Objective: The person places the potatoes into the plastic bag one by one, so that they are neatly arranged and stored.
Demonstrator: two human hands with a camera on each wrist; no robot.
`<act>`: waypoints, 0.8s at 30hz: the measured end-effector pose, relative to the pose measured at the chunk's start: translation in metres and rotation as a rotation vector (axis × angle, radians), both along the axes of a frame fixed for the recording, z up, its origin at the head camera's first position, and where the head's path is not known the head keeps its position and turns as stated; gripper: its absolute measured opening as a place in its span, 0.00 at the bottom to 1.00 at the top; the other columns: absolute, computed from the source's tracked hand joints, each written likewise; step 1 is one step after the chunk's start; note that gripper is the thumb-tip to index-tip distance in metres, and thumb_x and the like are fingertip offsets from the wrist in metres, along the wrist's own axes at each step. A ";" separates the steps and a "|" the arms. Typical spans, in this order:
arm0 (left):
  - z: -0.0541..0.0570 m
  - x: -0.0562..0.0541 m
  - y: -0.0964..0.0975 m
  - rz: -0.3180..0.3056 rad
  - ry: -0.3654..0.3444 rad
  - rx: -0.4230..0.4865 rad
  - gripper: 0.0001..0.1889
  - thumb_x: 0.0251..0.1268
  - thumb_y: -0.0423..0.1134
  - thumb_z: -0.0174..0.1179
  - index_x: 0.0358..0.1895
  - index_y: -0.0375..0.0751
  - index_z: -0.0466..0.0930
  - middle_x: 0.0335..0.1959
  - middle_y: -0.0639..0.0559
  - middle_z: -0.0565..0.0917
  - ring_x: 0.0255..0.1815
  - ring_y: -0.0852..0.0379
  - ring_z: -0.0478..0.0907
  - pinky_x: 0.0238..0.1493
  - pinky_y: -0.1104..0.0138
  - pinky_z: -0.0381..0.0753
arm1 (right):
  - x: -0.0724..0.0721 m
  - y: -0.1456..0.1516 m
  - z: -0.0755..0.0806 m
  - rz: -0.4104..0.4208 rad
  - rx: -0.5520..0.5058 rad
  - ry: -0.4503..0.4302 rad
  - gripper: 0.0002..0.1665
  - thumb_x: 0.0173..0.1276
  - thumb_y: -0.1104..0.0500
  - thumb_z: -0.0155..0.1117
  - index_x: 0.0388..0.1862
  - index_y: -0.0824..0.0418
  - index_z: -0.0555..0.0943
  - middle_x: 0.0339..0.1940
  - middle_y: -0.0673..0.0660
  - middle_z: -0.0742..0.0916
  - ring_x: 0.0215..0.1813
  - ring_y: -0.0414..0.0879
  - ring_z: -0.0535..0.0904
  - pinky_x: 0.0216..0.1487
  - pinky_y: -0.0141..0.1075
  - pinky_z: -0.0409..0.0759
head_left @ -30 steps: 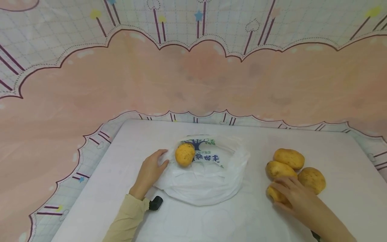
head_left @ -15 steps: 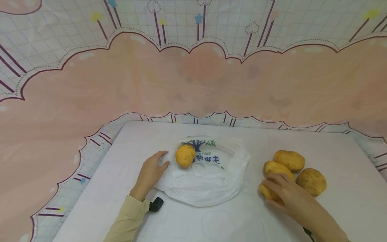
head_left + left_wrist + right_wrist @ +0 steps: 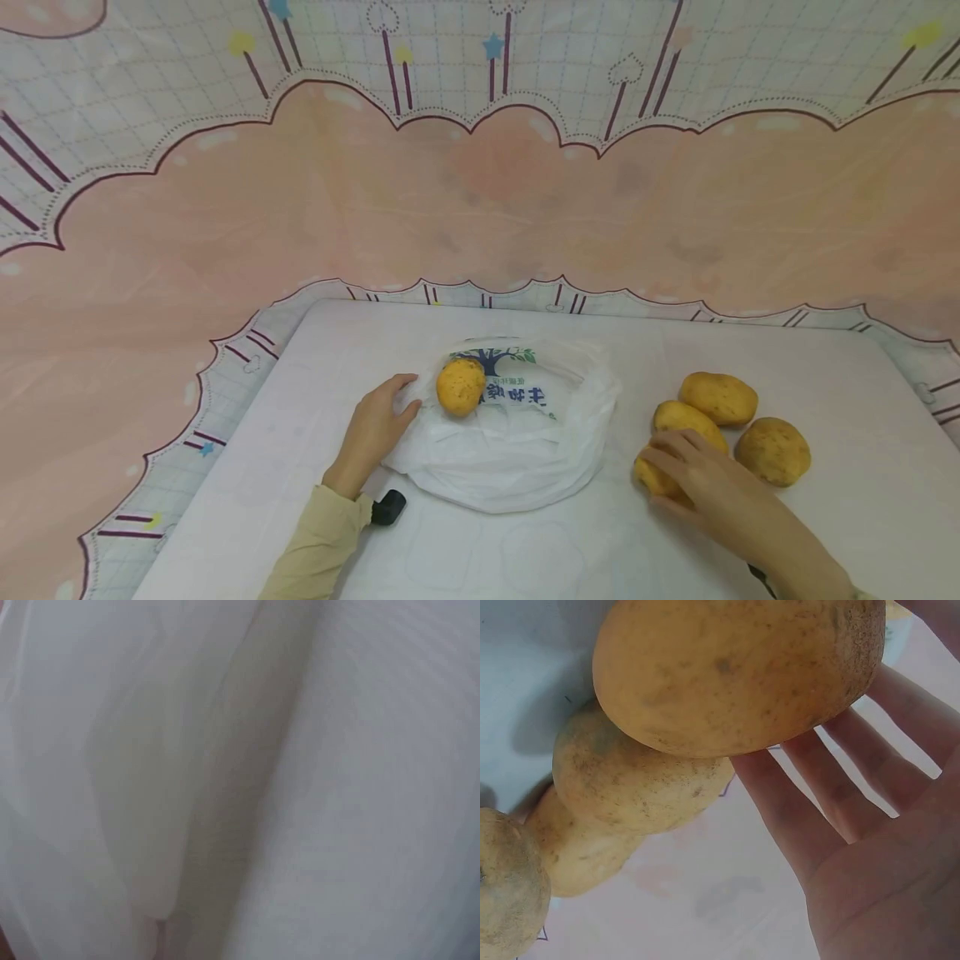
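Note:
My left hand [image 3: 372, 429] rests at the left edge of a white plastic bag [image 3: 517, 471], thumb and fingers spread apart and holding nothing. Close to its fingertips, one potato [image 3: 461, 387] lies on top of the bag beside a printed tree logo. On the right, the fingers and thumb of my right hand [image 3: 712, 492] hold the nearest potato [image 3: 651, 475] from above. In the right wrist view this potato [image 3: 735, 671] is large, with the fingers [image 3: 784, 806] reaching behind it. Folds of the bag [image 3: 150, 772] fill much of the left wrist view.
Just behind the right hand lies a second potato [image 3: 686, 419], partly covered by it. Two more potatoes, an oblong one [image 3: 718, 397] and a rounder one [image 3: 773, 451], sit farther back and right on the white table [image 3: 592, 550]. A patterned curtain [image 3: 480, 208] hangs behind.
My right hand has shifted a little left with the nearest potato, and the potato behind it has slid slightly left too. The left hand, the bag and its potato stay in place.

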State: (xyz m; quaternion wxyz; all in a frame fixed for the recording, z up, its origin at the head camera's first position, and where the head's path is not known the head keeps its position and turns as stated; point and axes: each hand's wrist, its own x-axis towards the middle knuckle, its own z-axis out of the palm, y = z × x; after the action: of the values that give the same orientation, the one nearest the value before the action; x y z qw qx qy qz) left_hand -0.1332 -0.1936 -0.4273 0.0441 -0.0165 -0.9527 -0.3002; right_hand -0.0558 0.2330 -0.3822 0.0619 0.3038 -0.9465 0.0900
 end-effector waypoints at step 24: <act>-0.001 0.000 0.001 0.005 0.009 -0.002 0.23 0.66 0.36 0.65 0.63 0.36 0.76 0.62 0.39 0.80 0.66 0.40 0.74 0.66 0.48 0.74 | -0.017 -0.034 0.018 0.109 -0.037 0.099 0.27 0.53 0.54 0.81 0.52 0.58 0.83 0.50 0.54 0.83 0.52 0.50 0.79 0.53 0.44 0.84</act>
State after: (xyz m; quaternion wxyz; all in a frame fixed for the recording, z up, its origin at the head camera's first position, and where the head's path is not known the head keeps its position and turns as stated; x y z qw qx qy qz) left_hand -0.1329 -0.1927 -0.4281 0.0489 -0.0156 -0.9529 -0.2990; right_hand -0.0727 0.1990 -0.3647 0.1093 0.3578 -0.9224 0.0956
